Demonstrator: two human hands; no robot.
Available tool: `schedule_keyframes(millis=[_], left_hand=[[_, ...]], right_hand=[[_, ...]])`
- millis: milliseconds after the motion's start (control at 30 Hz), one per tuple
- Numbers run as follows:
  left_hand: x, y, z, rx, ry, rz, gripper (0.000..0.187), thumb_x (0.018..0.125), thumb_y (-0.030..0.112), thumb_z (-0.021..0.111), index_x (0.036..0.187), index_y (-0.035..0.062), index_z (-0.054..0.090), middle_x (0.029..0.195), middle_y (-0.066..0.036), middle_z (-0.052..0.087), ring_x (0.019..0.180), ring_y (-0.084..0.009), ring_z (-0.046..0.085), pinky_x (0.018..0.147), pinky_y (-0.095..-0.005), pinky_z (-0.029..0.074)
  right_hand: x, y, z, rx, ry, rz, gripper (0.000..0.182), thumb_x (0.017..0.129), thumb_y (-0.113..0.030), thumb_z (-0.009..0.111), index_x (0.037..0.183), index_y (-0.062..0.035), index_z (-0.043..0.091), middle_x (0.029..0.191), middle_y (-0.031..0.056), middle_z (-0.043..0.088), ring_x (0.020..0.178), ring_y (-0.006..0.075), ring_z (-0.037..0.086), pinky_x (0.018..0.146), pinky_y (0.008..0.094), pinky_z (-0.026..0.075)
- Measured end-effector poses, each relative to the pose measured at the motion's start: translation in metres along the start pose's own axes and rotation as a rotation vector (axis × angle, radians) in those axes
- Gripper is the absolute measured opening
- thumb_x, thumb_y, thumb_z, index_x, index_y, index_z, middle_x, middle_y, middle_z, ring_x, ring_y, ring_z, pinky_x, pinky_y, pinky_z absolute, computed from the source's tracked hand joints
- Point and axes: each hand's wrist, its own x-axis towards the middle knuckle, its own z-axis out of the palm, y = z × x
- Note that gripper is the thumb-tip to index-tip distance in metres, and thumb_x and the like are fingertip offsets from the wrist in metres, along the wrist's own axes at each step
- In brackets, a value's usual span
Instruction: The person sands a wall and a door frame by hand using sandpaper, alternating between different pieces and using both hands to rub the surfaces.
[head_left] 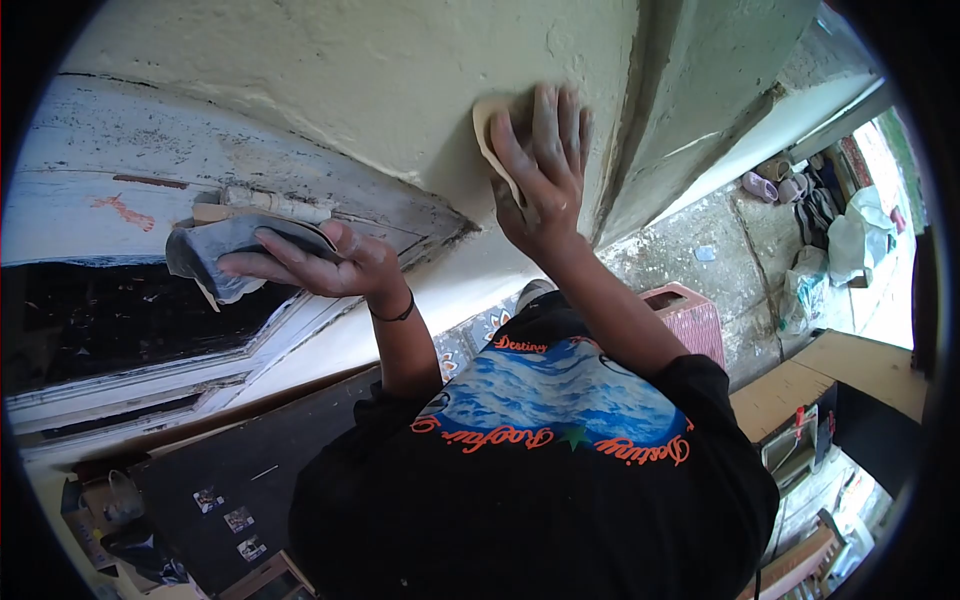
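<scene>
Against the cream-painted wall [400, 90], my right hand [545, 165] presses a folded piece of tan sandpaper [487, 125], its fingers pointing up and its palm to the surface. My left hand [320, 262] is held out at the left, near the white window frame [130, 200]. Its fingers grip a worn grey sheet of sandpaper [215, 255] with a paler backing. Whitish dust coats the fingers of both hands. A dark band circles my left wrist.
A dark tabletop [330, 440] lies at the lower left. On the right are a pink box-like object [690, 320], shoes [790, 188], plastic bags [860, 235] and a brown board [790, 385] on the rough floor [690, 255].
</scene>
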Motion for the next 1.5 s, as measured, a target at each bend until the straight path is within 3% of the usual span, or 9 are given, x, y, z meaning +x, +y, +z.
schedule_keyframes(millis=[133, 333, 500, 733, 867, 1000, 1100, 1333, 1500], left_hand=[[-0.003, -0.003, 0.004, -0.06, 0.021, -0.053, 0.061, 0.092, 0.044, 0.042, 0.138, 0.0055, 0.031, 0.146, -0.026, 0.005, 0.135, -0.0441, 0.004, 0.105, -0.0549, 0.018], [-0.003, -0.004, 0.002, -0.033, 0.018, -0.046, 0.061, 0.092, 0.044, 0.042, 0.137, 0.0047, 0.032, 0.146, -0.027, 0.005, 0.134, -0.0448, 0.004, 0.105, -0.0551, 0.017], [-0.002, -0.001, 0.004, -0.069, 0.036, -0.055, 0.061, 0.092, 0.044, 0.042, 0.137, 0.004, 0.033, 0.146, -0.027, 0.006, 0.134, -0.0445, 0.005, 0.105, -0.0552, 0.017], [-0.003, -0.003, 0.002, -0.062, 0.014, -0.049, 0.059, 0.092, 0.042, 0.042, 0.137, 0.0041, 0.033, 0.146, -0.027, 0.006, 0.134, -0.0444, 0.005, 0.105, -0.0555, 0.018], [-0.003, -0.005, 0.003, -0.051, 0.028, -0.035, 0.06, 0.092, 0.043, 0.042, 0.137, 0.0042, 0.033, 0.146, -0.027, 0.006, 0.135, -0.0438, 0.005, 0.105, -0.0549, 0.018], [-0.001, -0.001, 0.005, -0.063, 0.032, -0.036, 0.06, 0.092, 0.043, 0.042, 0.136, 0.0041, 0.033, 0.145, -0.027, 0.007, 0.134, -0.044, 0.006, 0.105, -0.0548, 0.019], [0.0, 0.001, 0.004, -0.065, 0.03, -0.042, 0.06, 0.092, 0.044, 0.042, 0.136, 0.004, 0.034, 0.145, -0.028, 0.007, 0.134, -0.0443, 0.006, 0.105, -0.0552, 0.019], [-0.003, 0.0, 0.004, -0.051, 0.039, -0.07, 0.06, 0.092, 0.044, 0.043, 0.135, 0.0031, 0.034, 0.145, -0.028, 0.007, 0.134, -0.0447, 0.007, 0.104, -0.0556, 0.02], [-0.002, 0.0, 0.003, -0.046, 0.031, -0.05, 0.06, 0.092, 0.043, 0.043, 0.135, 0.0025, 0.034, 0.145, -0.028, 0.008, 0.134, -0.0448, 0.008, 0.104, -0.0556, 0.02]], right_hand=[[-0.002, -0.003, 0.0, -0.027, -0.038, 0.038, 0.059, 0.059, -0.014, 0.067, 0.117, -0.0144, 0.059, 0.139, 0.0175, 0.037, 0.131, 0.0396, 0.028, 0.106, 0.0545, 0.014], [0.056, -0.012, -0.008, 0.003, 0.065, -0.021, 0.054, 0.061, -0.01, 0.067, 0.115, -0.0132, 0.06, 0.138, 0.0181, 0.037, 0.13, 0.0412, 0.03, 0.106, 0.0545, 0.015], [-0.012, -0.001, -0.002, -0.034, -0.039, 0.062, 0.06, 0.057, -0.008, 0.067, 0.116, -0.0145, 0.059, 0.139, 0.0178, 0.036, 0.131, 0.0414, 0.027, 0.106, 0.0545, 0.014], [0.059, -0.007, -0.008, -0.033, 0.079, -0.038, 0.062, 0.058, -0.01, 0.069, 0.119, -0.017, 0.058, 0.138, 0.0213, 0.036, 0.13, 0.0427, 0.028, 0.105, 0.0563, 0.014], [-0.008, 0.01, -0.005, -0.05, -0.018, 0.052, 0.055, 0.063, -0.009, 0.066, 0.117, -0.0153, 0.059, 0.138, 0.0209, 0.036, 0.13, 0.043, 0.029, 0.104, 0.0577, 0.016], [0.012, -0.001, 0.0, -0.04, 0.028, 0.053, 0.048, 0.065, -0.008, 0.064, 0.113, -0.0107, 0.061, 0.139, 0.0182, 0.036, 0.13, 0.0422, 0.028, 0.104, 0.0576, 0.016], [0.058, -0.007, -0.003, -0.002, 0.112, -0.012, 0.052, 0.065, -0.01, 0.068, 0.116, -0.0147, 0.059, 0.138, 0.0178, 0.037, 0.13, 0.0421, 0.028, 0.105, 0.0574, 0.015], [-0.006, 0.002, -0.003, -0.012, 0.007, 0.121, 0.049, 0.066, -0.009, 0.066, 0.114, -0.0158, 0.06, 0.137, 0.0175, 0.038, 0.131, 0.0411, 0.028, 0.105, 0.0564, 0.015], [0.043, -0.007, -0.002, -0.036, 0.062, 0.011, 0.052, 0.063, -0.009, 0.066, 0.115, -0.0121, 0.059, 0.137, 0.0187, 0.038, 0.131, 0.0396, 0.029, 0.104, 0.0564, 0.017]])
